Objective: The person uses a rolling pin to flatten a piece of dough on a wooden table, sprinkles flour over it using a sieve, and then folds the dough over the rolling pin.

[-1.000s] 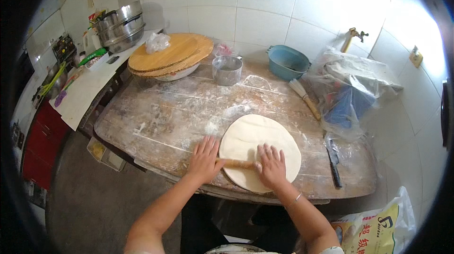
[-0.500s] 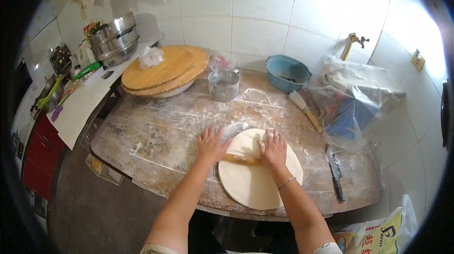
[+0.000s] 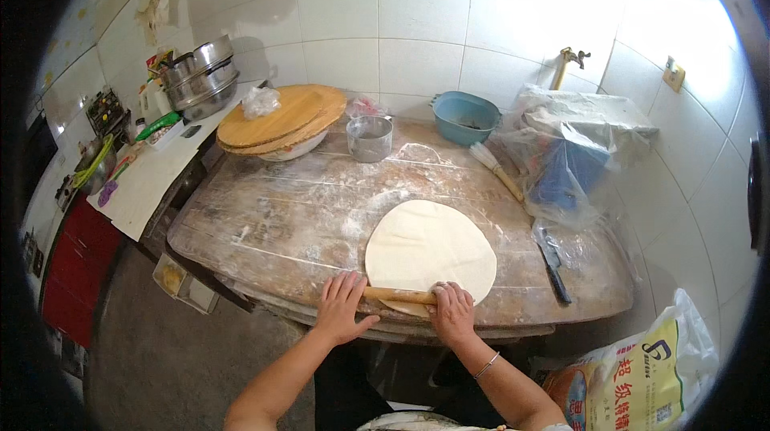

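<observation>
A wide round sheet of pale dough [image 3: 429, 242] lies near the front edge of the floured wooden board [image 3: 265, 214]. Across its near part runs a thin wooden rolling pin [image 3: 399, 295]. My left hand [image 3: 341, 308] rests on the pin's left end, just beside the dough, with the fingers stretched forward and the thumb out to the side. Over the right end, my right hand [image 3: 453, 312] is curled with bent fingers, and a thin bracelet circles that wrist. Both pin ends are hidden under the hands.
Farther back stand a metal pot [image 3: 370, 141], a blue-grey basin [image 3: 465, 120] and round wooden lids [image 3: 282, 114] on a bowl. At the right lie a brush [image 3: 499, 173], a black-handled knife [image 3: 553, 272] and a plastic-covered blue box [image 3: 565, 174]. A printed sack [image 3: 642, 375] leans below.
Both hands and the rolling pin have moved toward me, from the dough's middle to its near edge. The whole view has shifted slightly too.
</observation>
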The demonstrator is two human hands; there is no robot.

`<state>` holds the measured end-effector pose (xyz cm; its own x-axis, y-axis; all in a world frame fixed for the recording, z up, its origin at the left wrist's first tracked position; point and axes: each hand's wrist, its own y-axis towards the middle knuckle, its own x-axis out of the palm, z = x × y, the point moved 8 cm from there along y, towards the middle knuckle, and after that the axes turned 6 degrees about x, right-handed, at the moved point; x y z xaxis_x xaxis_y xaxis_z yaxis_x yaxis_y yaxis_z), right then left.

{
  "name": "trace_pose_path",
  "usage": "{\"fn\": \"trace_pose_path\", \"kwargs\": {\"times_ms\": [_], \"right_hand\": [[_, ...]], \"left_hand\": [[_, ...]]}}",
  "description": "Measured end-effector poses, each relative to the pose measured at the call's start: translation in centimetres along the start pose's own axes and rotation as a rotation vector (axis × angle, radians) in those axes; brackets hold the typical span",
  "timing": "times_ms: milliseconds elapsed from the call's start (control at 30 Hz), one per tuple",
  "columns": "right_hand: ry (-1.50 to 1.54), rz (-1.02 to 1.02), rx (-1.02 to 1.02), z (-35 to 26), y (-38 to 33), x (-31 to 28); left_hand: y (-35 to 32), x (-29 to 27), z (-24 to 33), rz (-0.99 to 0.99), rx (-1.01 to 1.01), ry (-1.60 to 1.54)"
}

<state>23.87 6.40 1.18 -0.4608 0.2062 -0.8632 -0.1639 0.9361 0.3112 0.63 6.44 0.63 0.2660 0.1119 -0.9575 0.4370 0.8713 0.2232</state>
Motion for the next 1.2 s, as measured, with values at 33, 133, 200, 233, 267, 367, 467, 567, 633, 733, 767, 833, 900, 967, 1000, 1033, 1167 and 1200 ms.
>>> {"fn": "trace_pose_path", "kwargs": {"times_ms": [33,133,200,233,267,367,467,567,633,733,767,833,900,967,1000,1033,1167,1200], "right_hand": [[-0.026,0.038,-0.018,0.1,-0.3,-0.7],[-0.138,0.095,-0.061,-0.5,-1.2,-2.4],[-0.094,0.051,-0.050,-0.2,-2.3,-3.7],[-0.070,0.033,-0.050,0.4,-2.6,-3.9],[-0.054,-0.036,-0.068,1.7,-2.9,-3.3],[-0.156,-0.107,-0.015,1.3,-0.6,-3.4],[-0.200,-0.121,0.098,4.8,3.3,-1.4],[-0.210,-0.086,0.186,6.0,8.1,-0.2],[-0.200,-0.059,0.237,6.7,10.2,0.7],[-0.165,-0.057,0.320,7.6,12.4,-0.1],[-0.188,-0.061,0.291,7.6,12.4,-0.1],[-0.222,-0.066,0.233,7.5,11.4,0.3],[-0.191,-0.102,0.142,5.0,8.4,-0.6],[-0.163,-0.194,0.088,3.3,5.3,-1.1],[-0.200,-0.189,0.061,2.7,3.3,-1.5],[-0.238,-0.184,0.034,2.0,1.6,-1.4],[-0.112,-0.039,-0.004,1.2,-1.9,-2.1],[-0.122,0.023,-0.037,1.1,-2.3,-2.8]], "left_hand": [[-0.5,-0.2,0.6,0.013,0.034,0.018],[-0.8,-0.4,1.5,-0.042,0.114,-0.151],[-0.4,-0.7,2.6,-0.026,0.201,-0.251],[0.3,-0.9,3.0,0.002,0.172,-0.204],[1.2,-0.8,3.7,0.028,0.154,-0.168],[4.2,1.1,3.2,-0.043,0.099,-0.068],[9.0,2.3,1.8,-0.108,0.046,-0.067],[12.9,2.9,-0.8,-0.132,-0.085,-0.061],[14.8,2.9,-2.5,-0.086,-0.186,-0.022],[16.2,2.4,-2.8,0.000,-0.262,-0.034],[16.2,2.4,-2.7,0.008,-0.294,-0.036],[15.2,2.1,-2.0,-0.031,-0.255,-0.030],[12.7,2.3,-1.7,-0.105,-0.234,0.014],[10.1,2.2,-0.7,-0.139,-0.204,-0.033],[8.7,2.2,0.2,-0.138,-0.173,-0.042],[7.5,1.9,1.0,-0.138,-0.143,-0.051],[3.0,1.2,3.0,-0.143,0.027,-0.007],[2.9,1.3,3.3,-0.149,0.066,-0.049]]}}
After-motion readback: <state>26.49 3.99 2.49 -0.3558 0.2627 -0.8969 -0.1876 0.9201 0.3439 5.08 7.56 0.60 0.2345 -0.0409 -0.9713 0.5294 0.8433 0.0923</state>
